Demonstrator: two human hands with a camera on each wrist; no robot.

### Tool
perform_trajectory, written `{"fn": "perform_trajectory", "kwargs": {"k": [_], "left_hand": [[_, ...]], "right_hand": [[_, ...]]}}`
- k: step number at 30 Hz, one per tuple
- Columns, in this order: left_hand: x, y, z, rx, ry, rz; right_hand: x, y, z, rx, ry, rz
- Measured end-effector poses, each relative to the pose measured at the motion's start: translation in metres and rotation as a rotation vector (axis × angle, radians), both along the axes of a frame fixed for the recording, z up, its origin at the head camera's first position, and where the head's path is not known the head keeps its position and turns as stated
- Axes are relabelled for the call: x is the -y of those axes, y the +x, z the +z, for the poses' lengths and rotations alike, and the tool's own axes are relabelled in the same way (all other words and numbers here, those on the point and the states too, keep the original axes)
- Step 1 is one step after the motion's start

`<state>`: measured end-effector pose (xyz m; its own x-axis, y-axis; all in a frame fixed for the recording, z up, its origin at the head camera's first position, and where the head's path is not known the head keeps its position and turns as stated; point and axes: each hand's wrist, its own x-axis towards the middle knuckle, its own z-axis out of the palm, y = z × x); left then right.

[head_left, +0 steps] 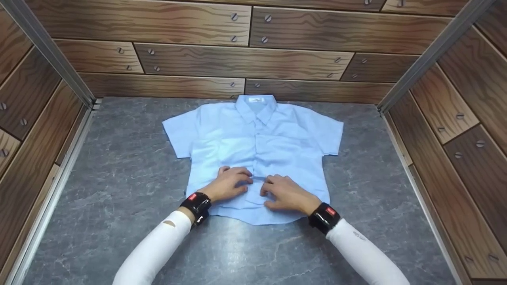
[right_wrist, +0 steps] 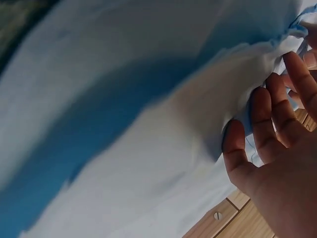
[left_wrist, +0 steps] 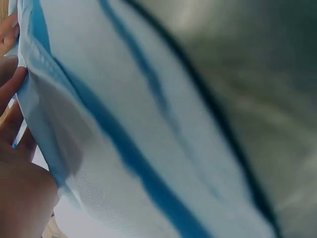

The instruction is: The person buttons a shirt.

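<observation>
A light blue short-sleeved shirt (head_left: 222,148) lies front up, collar at the far side and hem toward me. My left hand (head_left: 229,184) is at the lower front, just left of the button placket, its bent fingers holding the cloth. Across the placket, my right hand (head_left: 287,194) has its curled fingers and thumb on the other front panel. A small dark fold shows between the two hands. In the right wrist view, the cloth (right_wrist: 188,124) bunches at the right fingertips. The left wrist view has the raised cloth (left_wrist: 94,124) beside the left fingers, partly hiding them.
The shirt rests on a grey marbled tabletop (head_left: 130,190). Wood-patterned panels (head_left: 190,59) with printed screws form the back and side walls. Metal posts (head_left: 51,55) stand in the far corners, and metal rails (head_left: 59,190) edge the sides.
</observation>
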<state>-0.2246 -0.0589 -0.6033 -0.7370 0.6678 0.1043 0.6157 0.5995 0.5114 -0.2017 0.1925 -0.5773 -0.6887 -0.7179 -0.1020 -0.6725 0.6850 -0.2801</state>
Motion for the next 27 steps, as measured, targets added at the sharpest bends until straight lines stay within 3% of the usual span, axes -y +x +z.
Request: {"fn": "perform_trajectory", "kwargs": {"k": [3, 10, 16, 23, 27], "left_hand": [[-0.001, -0.006, 0.000, -0.005, -0.018, 0.013], [-0.002, -0.011, 0.003, -0.028, -0.096, 0.047], [-0.007, -0.004, 0.003, -0.184, -0.114, 0.051], [-0.012, 0.004, 0.004, -0.383, -0.105, -0.028], [-0.011, 0.009, 0.003, -0.386, -0.121, -0.080]], "right_hand": [[-0.001, -0.004, 0.002, -0.001, 0.016, -0.025], [-0.003, -0.019, 0.001, -0.139, -0.026, -0.042], [-0.006, -0.025, 0.002, -0.195, -0.054, -0.042], [-0.019, -0.028, 0.006, -0.022, -0.224, -0.122], [-0.031, -0.028, 0.010, 0.093, -0.357, -0.085]]}}
